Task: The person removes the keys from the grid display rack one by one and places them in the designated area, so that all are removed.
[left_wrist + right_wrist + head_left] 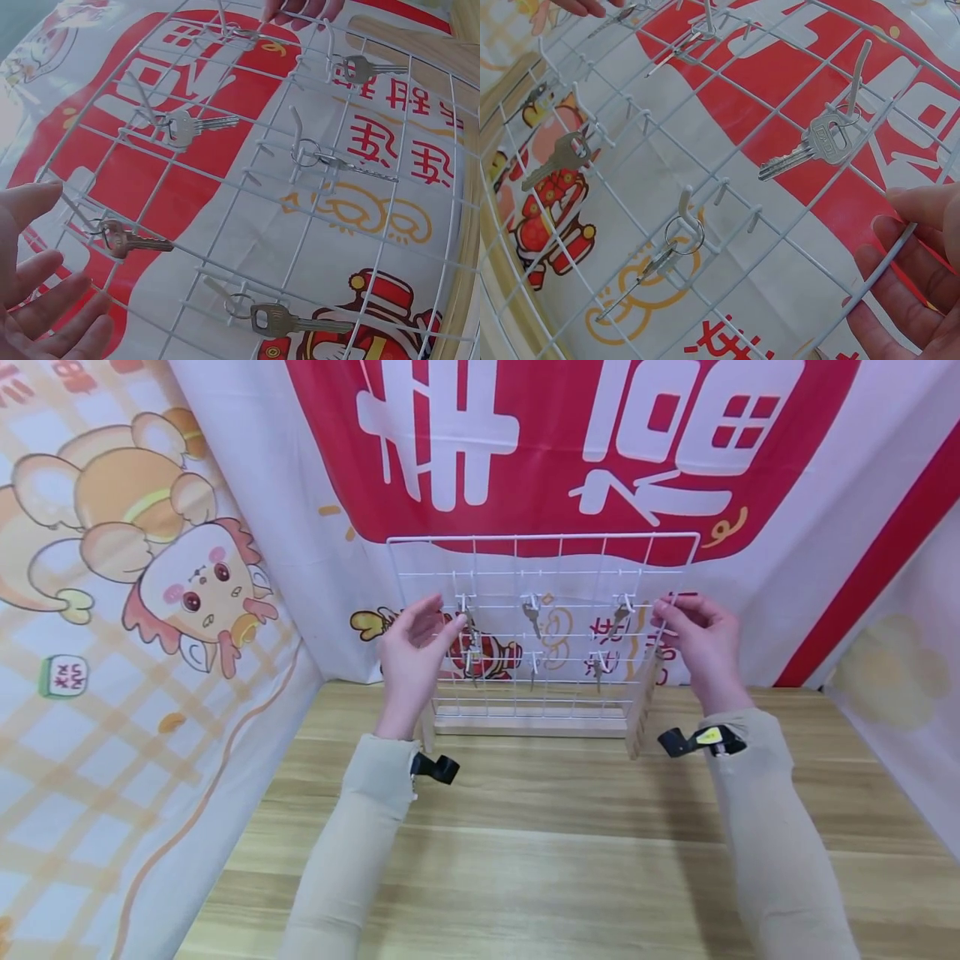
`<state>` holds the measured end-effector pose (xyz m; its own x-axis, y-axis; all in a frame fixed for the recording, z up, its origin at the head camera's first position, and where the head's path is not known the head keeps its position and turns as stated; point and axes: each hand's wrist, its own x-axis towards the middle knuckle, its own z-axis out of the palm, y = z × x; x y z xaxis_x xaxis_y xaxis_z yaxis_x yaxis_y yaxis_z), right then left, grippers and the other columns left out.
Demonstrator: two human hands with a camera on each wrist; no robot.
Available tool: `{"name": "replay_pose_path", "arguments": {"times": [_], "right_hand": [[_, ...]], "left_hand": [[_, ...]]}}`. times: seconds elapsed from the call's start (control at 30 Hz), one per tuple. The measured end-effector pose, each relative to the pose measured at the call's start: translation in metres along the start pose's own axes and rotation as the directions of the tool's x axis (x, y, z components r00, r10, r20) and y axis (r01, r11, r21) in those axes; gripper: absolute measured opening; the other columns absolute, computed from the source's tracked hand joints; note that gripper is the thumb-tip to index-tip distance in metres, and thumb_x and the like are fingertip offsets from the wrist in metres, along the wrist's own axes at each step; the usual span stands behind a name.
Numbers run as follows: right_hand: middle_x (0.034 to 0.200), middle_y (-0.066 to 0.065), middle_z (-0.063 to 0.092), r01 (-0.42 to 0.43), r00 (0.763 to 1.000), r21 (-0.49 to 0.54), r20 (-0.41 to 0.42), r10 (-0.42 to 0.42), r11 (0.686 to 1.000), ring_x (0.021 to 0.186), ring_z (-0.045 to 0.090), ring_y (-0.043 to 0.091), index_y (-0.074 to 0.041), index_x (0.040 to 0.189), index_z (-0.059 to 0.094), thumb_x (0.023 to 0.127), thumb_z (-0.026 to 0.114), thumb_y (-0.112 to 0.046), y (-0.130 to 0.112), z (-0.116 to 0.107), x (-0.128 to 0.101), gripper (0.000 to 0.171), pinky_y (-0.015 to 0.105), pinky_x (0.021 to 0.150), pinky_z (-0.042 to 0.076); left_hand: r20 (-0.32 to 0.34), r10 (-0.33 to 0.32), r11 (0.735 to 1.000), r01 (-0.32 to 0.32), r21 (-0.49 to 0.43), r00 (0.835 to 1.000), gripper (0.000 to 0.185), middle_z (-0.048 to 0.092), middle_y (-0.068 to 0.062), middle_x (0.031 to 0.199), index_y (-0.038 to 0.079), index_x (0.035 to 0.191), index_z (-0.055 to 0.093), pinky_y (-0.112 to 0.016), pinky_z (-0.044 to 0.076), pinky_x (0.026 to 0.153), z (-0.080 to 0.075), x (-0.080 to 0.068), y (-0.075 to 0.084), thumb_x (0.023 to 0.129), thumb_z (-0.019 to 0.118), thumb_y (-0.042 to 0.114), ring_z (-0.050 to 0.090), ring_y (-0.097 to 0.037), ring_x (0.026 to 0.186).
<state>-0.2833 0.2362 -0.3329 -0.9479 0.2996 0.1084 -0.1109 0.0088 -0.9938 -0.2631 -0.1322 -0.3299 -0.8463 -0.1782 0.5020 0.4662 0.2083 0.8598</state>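
Loose and parted, the fingers of the left hand (412,647) hover at the left side of a white wire grid rack (517,537), near its upper-left hook; whether they touch the wire I cannot tell. The right hand (708,647) grips the rack's right edge wire between thumb and fingers. Each wrist wears a black strap.

Farthest left hangs a checked cloth with a cartoon animal (202,585). Next comes the rack, which stands on the wood-grain table (480,843) on a pale wooden base bar (528,726), before a red panel (555,452) with white characters.

Six keys hang from its hooks in two rows of three. At left, a copper-toned key (135,240) hangs in the upper row, beside the left hand, and a brass-toned key (292,322) below. In the middle, a silver key (202,124) hangs above a lower-middle key (341,163). At right, a stamped silver key (814,146) hangs above a lower-right key (641,277) on a split ring. Farther right, a red stripe (873,568) slants down.
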Motion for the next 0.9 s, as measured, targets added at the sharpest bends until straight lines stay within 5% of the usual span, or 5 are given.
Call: {"name": "replay_pose_path", "arguments": {"times": [0.2,0.9], "right_hand": [[0.125,0.006,0.065,0.008,1.000,-0.021,-0.011,-0.008,1.000,0.111,0.064,0.018,-0.017,0.127,0.071,0.081,0.082,-0.046,0.000,0.001,0.000,0.056,0.028,0.094,0.054],[0.127,0.005,0.064,0.002,1.000,-0.043,0.002,-0.002,0.999,0.114,0.063,0.019,-0.018,0.128,0.070,0.076,0.081,-0.053,-0.001,0.000,-0.002,0.063,0.031,0.097,0.053]], "left_hand": [[0.005,-0.052,0.999,0.052,-0.003,0.999,0.043,0.069,-0.003,0.123,0.014,0.129,0.068,-0.030,0.054,0.094,0.008,0.006,-0.004,0.090,0.081,0.029,0.065,-0.020,0.110],[-0.057,-0.015,0.998,0.018,0.066,0.998,0.022,0.073,0.005,0.104,0.016,0.112,0.077,-0.028,0.057,0.080,0.019,0.017,-0.008,0.094,0.076,0.030,0.067,-0.012,0.092]]}}
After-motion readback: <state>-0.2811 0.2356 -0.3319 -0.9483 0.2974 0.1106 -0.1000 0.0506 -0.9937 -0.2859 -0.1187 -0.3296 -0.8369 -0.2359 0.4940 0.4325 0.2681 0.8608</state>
